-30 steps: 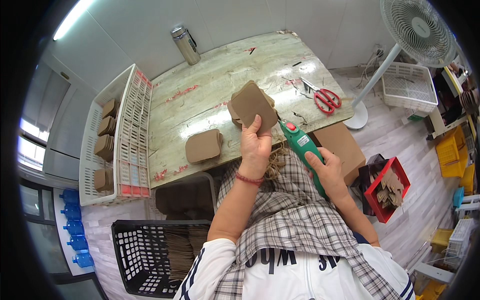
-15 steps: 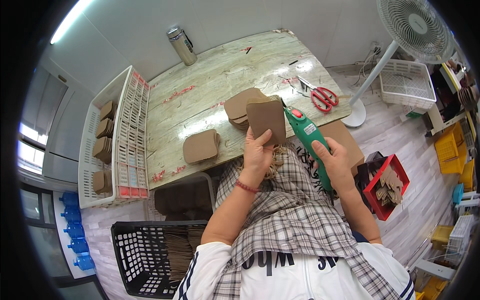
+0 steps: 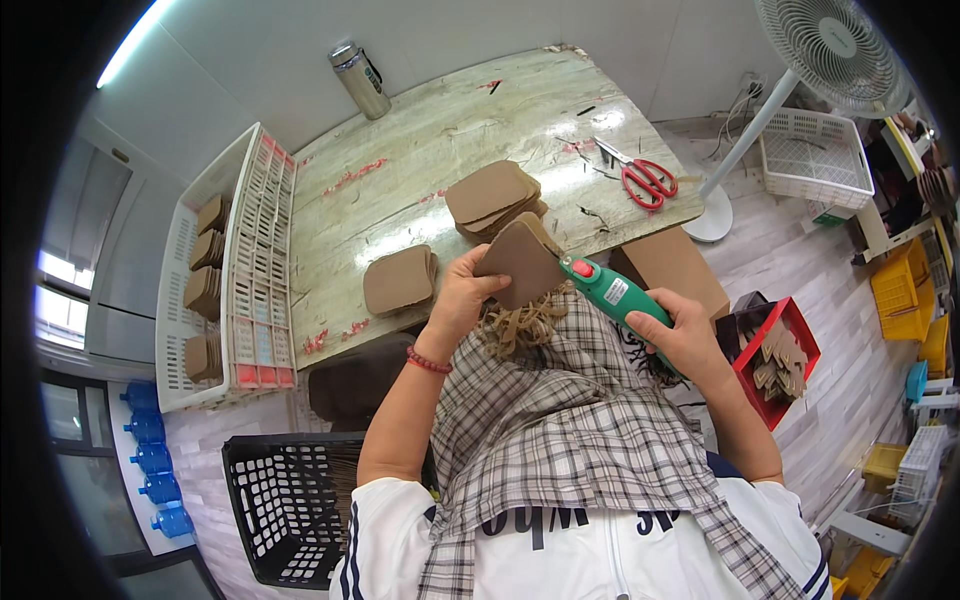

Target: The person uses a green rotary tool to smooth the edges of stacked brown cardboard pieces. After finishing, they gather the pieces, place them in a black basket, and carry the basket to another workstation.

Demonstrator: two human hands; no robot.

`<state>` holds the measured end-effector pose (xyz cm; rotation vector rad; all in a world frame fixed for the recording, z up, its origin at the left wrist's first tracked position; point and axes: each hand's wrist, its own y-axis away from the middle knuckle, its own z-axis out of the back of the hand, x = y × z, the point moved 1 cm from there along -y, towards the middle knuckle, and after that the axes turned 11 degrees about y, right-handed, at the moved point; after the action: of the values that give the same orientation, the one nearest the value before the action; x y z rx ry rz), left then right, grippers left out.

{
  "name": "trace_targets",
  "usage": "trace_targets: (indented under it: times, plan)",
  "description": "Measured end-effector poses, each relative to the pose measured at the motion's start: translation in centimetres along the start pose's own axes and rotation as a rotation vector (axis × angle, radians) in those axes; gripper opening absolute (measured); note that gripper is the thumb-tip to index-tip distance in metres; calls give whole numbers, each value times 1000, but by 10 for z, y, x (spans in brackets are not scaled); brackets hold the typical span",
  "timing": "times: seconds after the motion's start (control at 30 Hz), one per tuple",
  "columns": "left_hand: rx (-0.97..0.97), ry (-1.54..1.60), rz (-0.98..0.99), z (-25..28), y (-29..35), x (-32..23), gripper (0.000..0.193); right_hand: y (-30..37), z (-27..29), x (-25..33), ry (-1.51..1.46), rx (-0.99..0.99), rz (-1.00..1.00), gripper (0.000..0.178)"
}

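Observation:
My left hand (image 3: 463, 302) is closed on a brown rounded panel (image 3: 522, 262), thumb on its face, held tilted over my lap just off the table's front edge. My right hand (image 3: 681, 338) wraps round a green handheld electric cutter (image 3: 610, 287) with a red switch. The cutter's dark tip meets the panel's right edge; the exact contact is too small to make out. Thin tan strips (image 3: 523, 325) hang below the panel onto my checked apron (image 3: 560, 430). Behind the panel, a stack of similar brown panels (image 3: 492, 190) rests on the table, with a smaller stack (image 3: 398, 281) to its left.
Red-handled scissors (image 3: 648, 184) and dark scraps lie on the table's right part. A steel flask (image 3: 360, 80) stands at the back. A white crate (image 3: 262, 270) flanks the left, above a black crate (image 3: 275, 510). At right are a fan (image 3: 765, 120) and a red box (image 3: 768, 400) of brown pieces.
The panel and both hands have come lower, nearer my lap, and the panel has tilted. The cutter has turned flatter, and the tan strips show more fully.

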<state>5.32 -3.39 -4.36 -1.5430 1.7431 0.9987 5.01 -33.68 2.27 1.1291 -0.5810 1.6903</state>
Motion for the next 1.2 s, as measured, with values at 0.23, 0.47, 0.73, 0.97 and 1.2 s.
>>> trace_targets:
  times: [0.23, 0.47, 0.73, 0.97, 1.2]
  plan:
    - [-11, -8, 93, -7, 13, 9, 36, -3, -10, 5, -64, 18, -86, 33]
    - [91, -289, 135, 5, 20, -14, 34, -4, -7, 0, -120, 142, -104, 32]
    - [53, -431, 155, 0, 25, -26, 22, -4, -9, 0, -93, 193, -115, 32]
    - [-124, -285, -39, 15, 26, -31, 22, -1, -3, 0, -74, 225, -152, 34]
    - [-115, -205, -41, 14, 23, -31, 20, -1, -5, -1, -50, 252, -163, 40]
